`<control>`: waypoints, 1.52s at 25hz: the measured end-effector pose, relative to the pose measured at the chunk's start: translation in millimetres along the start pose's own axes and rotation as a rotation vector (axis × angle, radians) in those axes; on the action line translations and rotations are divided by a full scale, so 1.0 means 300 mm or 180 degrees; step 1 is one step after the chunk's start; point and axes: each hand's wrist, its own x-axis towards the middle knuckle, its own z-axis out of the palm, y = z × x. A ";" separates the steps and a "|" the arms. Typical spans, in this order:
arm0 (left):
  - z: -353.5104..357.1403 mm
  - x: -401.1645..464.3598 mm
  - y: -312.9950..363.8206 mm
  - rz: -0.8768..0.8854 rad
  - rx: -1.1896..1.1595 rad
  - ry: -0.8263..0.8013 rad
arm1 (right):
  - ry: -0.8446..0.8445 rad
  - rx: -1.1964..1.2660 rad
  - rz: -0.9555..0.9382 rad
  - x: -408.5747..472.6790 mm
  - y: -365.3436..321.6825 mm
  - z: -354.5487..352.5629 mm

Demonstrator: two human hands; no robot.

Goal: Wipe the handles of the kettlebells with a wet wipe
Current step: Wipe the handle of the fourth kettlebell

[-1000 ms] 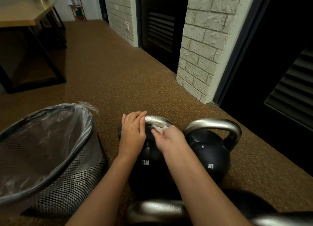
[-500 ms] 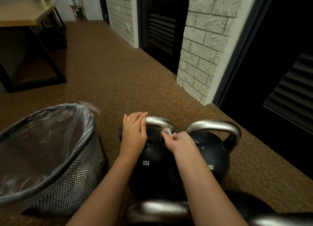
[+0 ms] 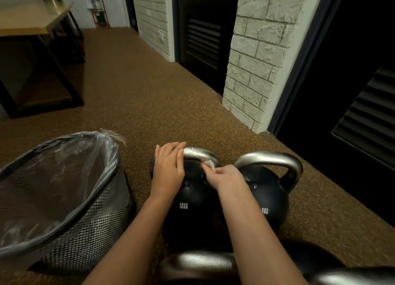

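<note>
A black 12 kg kettlebell [image 3: 192, 216] stands on the floor with a wet, shiny steel handle [image 3: 197, 152]. My left hand [image 3: 168, 169] grips the left end of that handle. My right hand [image 3: 224, 175] pinches a small white wet wipe [image 3: 209, 163] against the right leg of the same handle. To its right stands a second black kettlebell [image 3: 267, 190] with a steel handle [image 3: 269, 157], untouched. Two more steel handles [image 3: 198, 263] show at the bottom edge, partly hidden by my arms.
A black mesh waste bin [image 3: 70, 225] lined with clear plastic stands close on the left. Speckled brown floor [image 3: 139, 96] stretches ahead. A brick pillar [image 3: 256, 60] and dark louvred doors [image 3: 363, 113] line the right. A table [image 3: 32, 28] stands far left.
My right hand with the wipe has slid from the top of the handle down its right side. My left hand has stayed on the handle's left end.
</note>
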 end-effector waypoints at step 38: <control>-0.005 -0.004 0.015 -0.0015 -0.0003 0.0043 | -0.0712 -0.1117 -0.1608 0.080 -0.102 -0.153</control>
